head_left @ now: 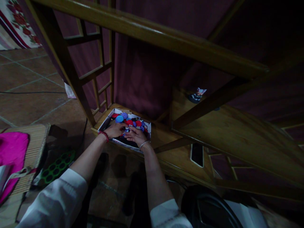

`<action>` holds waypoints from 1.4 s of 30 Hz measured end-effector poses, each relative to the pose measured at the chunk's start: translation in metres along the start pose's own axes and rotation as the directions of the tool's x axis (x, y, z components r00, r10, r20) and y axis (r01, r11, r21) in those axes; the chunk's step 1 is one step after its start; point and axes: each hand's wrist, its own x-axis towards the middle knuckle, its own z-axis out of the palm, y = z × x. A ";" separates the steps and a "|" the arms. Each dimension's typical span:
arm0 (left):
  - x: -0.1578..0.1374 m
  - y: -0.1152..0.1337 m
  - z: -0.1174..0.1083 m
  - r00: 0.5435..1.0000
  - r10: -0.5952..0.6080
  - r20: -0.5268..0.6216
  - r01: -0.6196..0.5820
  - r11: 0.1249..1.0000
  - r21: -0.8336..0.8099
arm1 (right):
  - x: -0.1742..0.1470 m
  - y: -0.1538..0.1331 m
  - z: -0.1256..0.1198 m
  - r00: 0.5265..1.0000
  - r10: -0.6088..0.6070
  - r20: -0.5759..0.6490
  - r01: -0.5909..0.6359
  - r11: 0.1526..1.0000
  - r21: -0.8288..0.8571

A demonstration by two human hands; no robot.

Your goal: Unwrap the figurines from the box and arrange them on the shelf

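Head view: rounded red, blue, purple pieces (129, 122) lie beneath left hand (116, 129) and right hand (137, 136), grip unclear.

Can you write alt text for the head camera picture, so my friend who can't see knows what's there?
A person's left hand and right hand reach into a shallow box of small red, blue and purple pieces on a wooden shelf. A phone lies farther right, and a small figurine stands on a higher board.
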 end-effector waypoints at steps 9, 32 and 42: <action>-0.004 0.002 -0.003 0.997 -0.081 -0.012 0.081 0.995 0.054 | 0.004 0.001 -0.031 0.973 -0.189 -0.130 0.105 0.871 -0.479; -0.007 0.003 -0.005 0.989 -0.119 -0.091 0.141 0.944 0.297 | -0.019 -0.011 -0.021 0.989 -0.149 0.024 0.076 0.359 -0.930; -0.008 0.002 -0.007 0.994 -0.073 -0.084 0.093 0.960 0.265 | 0.011 0.014 -0.026 0.978 -0.163 -0.133 0.049 0.789 -0.612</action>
